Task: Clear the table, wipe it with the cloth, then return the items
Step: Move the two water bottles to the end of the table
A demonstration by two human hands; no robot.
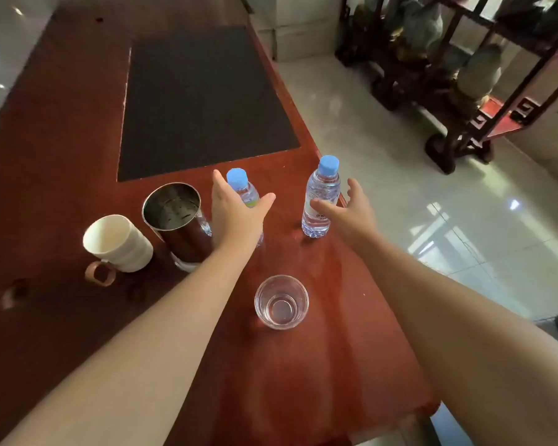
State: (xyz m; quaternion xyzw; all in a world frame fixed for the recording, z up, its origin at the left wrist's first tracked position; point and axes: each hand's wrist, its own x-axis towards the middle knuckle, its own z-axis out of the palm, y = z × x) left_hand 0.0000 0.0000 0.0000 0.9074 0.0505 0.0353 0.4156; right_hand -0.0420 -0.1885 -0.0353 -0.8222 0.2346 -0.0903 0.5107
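Table [62,140]: reddish-brown polished wood, glossy, long and narrow; dark, matte, rough-textured rectangular mat [203,101] inset on its far half.

Left bottle [244,191]: clear ribbed plastic, blue screw cap, upright, mid-table; lower body hidden behind the left hand [236,214]; that hand spread, thumb and fingers straight either side of the bottle's shoulder; whether they touch it, cannot tell.

Right bottle [319,201]: same make, clear with blue cap and pale label, upright near the table's right edge; right hand [351,210] spread and relaxed just beside it, thumb against or just short of the label; contact unclear.

Steel cup [178,220]: cylindrical, mirror-bright outside, dull inside, standing just left of the left hand; its base blurred and partly hidden by the forearm.

Mug [120,243]: cream, ridged wall, copper-coloured loop handle at its near side; stands left of the steel cup, close.

Glass tumbler [281,302]: clear, round, upright, near side of the table between the two forearms; apart from the bottles.

Right of the table: pale glossy floor tiles [400,188]; dark carved wooden shelf [464,91] at far right, contents blurred, cut off by the frame.
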